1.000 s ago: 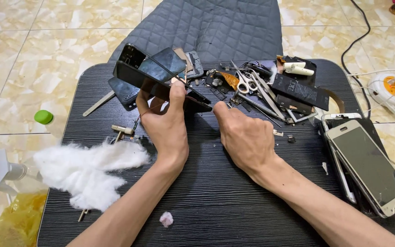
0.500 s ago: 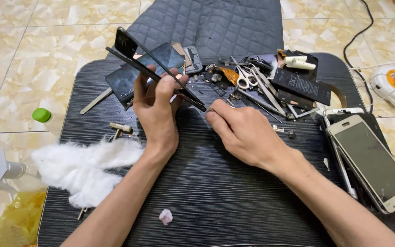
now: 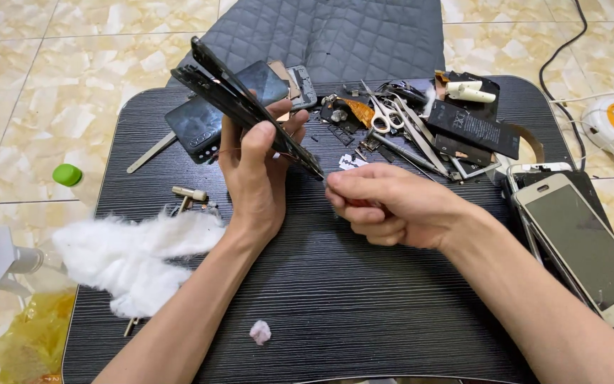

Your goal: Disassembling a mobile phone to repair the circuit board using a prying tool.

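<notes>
Hard to make out: small reddish tool (image 3: 359, 204), almost wholly buried in right hand (image 3: 385, 206), fingers (image 3: 353, 193) curled tight around it, resting on surface (image 3: 335, 299). Also unclear: 2 layers of dark phone (image 3: 246, 103), edge-on, tilted, raised above surface, gripped at lower part by left hand (image 3: 257, 178), fingers pressed around it. Cut off at right edge: 1 white phone (image 3: 580, 245). Countable: 1 scissors (image 3: 385, 114), 1 black battery (image 3: 481, 128), 1 cotton wad (image 3: 133, 252), 1 green cap (image 3: 67, 175).
</notes>
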